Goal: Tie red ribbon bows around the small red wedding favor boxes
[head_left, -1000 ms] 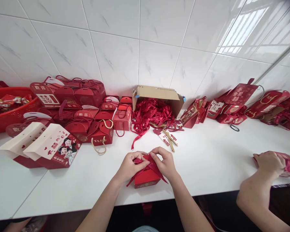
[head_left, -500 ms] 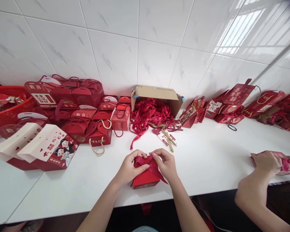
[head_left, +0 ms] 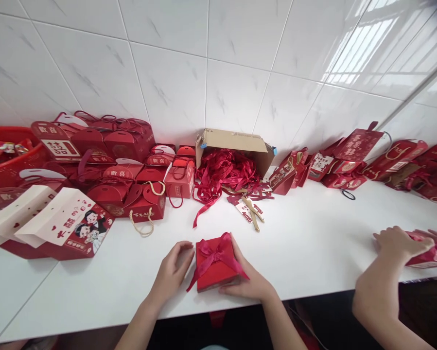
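Note:
A small red box [head_left: 213, 277] rests near the table's front edge, with a dark pink ribbon bow [head_left: 215, 254] tied on its top. The ribbon tails hang over the left and right sides of the box. My right hand [head_left: 249, 277] grips the box from its right side, thumb at the lower front and fingers partly hidden behind it. Just left of the box is my left hand [head_left: 172, 270], fingers curved but apart, with nothing in it.
Behind the box, a cardboard carton [head_left: 236, 140] spills red ribbons [head_left: 227, 170]. Red gift boxes [head_left: 111, 192] crowd the left; more stand at the back right. A red basket [head_left: 17, 167] is far left. At right, another person's hands [head_left: 400, 243] touch a red box [head_left: 428, 255].
Both hands have let go of the ribbon. My left hand has moved left off the box, and my right hand has shifted to the box's side. The bow now shows fully.

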Motion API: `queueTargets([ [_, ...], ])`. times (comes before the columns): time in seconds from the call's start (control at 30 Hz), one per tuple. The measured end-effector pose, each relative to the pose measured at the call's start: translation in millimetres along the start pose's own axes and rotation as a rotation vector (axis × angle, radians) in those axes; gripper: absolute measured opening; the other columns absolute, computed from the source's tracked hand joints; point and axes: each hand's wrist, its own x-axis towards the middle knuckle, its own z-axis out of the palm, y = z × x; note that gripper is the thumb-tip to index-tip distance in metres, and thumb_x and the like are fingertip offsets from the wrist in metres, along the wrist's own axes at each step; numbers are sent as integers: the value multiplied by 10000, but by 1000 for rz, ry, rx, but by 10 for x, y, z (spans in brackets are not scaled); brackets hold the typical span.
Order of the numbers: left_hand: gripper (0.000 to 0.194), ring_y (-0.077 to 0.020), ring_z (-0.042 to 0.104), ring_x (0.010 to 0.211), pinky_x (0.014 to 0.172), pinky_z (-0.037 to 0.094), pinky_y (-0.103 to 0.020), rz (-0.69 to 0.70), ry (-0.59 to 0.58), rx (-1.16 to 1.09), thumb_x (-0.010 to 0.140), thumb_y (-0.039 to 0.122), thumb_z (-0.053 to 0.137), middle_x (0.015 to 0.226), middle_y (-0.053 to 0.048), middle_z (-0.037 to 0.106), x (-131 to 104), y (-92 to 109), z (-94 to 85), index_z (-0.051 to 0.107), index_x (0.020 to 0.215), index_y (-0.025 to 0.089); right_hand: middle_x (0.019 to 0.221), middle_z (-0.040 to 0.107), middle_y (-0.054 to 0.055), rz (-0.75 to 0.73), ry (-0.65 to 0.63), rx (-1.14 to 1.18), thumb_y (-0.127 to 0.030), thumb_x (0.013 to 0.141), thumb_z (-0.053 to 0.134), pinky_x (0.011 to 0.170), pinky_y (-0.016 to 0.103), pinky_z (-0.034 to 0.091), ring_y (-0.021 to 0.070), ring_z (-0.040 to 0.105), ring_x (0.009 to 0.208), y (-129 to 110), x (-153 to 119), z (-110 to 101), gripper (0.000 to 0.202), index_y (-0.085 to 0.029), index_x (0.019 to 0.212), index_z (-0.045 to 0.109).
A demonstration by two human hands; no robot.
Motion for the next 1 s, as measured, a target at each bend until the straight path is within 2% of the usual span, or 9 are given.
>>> queueTargets([
  [0.17, 241, -258, 618, 1011, 892, 495, -409, 91, 9, 169, 891, 368, 442, 1047, -88, 655, 4, 2, 46, 594, 1013, 225, 1561, 201, 105, -18, 5, -76, -330, 634, 824, 1134, 482, 275, 292, 241, 1423, -24, -57, 56, 1200, -298, 1513, 9],
  [0.3, 227, -250, 616, 1041, 899, 499, -384, 74, 26, 244, 870, 374, 498, 1075, -73, 651, 10, 7, 46, 592, 1019, 231, 1534, 262, 140, 10, 74, -79, -333, 610, 831, 1110, 494, 311, 317, 333, 1379, 89, -348, -295, 1173, -267, 1514, 85],
  [0.37, 216, -244, 615, 1043, 911, 494, -382, 82, 33, 271, 876, 364, 490, 1072, -77, 649, 8, -4, 46, 589, 1010, 226, 1463, 383, 159, 103, 296, -112, -369, 663, 781, 1058, 543, 359, 337, 420, 1316, 212, -537, -552, 1066, -262, 1506, 136],
  [0.47, 228, -244, 606, 1076, 933, 487, -392, 87, 26, 301, 872, 359, 497, 1095, -77, 647, 21, -35, 52, 586, 1036, 227, 1423, 379, 242, 438, 1045, -464, -528, 684, 703, 1009, 707, 242, 438, 355, 1315, 424, -758, -874, 1064, -174, 1507, 128],
  [0.53, 247, -246, 602, 1085, 941, 485, -405, 95, 13, 318, 865, 369, 502, 1106, -73, 648, 40, -55, 58, 589, 1050, 229, 1436, 348, 256, 717, 1209, -704, -560, 764, 589, 1037, 704, 147, 447, 288, 1344, 535, -822, -976, 935, -112, 1489, 204],
  [0.6, 252, -247, 606, 1070, 937, 488, -413, 109, 9, 332, 861, 379, 499, 1096, -72, 651, 59, -66, 66, 599, 1035, 227, 1457, 337, 213, 875, 1096, -861, -487, 870, 449, 1073, 640, 138, 418, 243, 1372, 597, -827, -986, 677, -136, 1441, 353],
  [0.67, 251, -245, 614, 1046, 925, 494, -412, 121, 7, 339, 859, 387, 494, 1077, -73, 655, 71, -65, 71, 609, 1010, 223, 1470, 328, 164, 908, 968, -937, -422, 918, 364, 1085, 572, 187, 398, 222, 1385, 613, -804, -950, 532, -195, 1390, 454],
  [0.9, 215, -233, 627, 994, 889, 507, -396, 156, -16, 364, 886, 363, 457, 1031, -76, 652, 73, -27, 46, 606, 957, 225, 1463, 331, 155, 925, 935, -1000, -434, 928, 348, 1074, 524, 247, 399, 255, 1370, 589, -782, -911, 523, -220, 1391, 465],
  [1.0, 154, -234, 639, 960, 855, 522, -382, 225, -25, 395, 866, 317, 487, 987, -68, 660, 65, -18, 51, 606, 839, 224, 1460, 338, 164, 918, 937, -1017, -425, 928, 360, 1069, 524, 252, 401, 260, 1368, 598, -783, -922, 519, -218, 1392, 465],
])
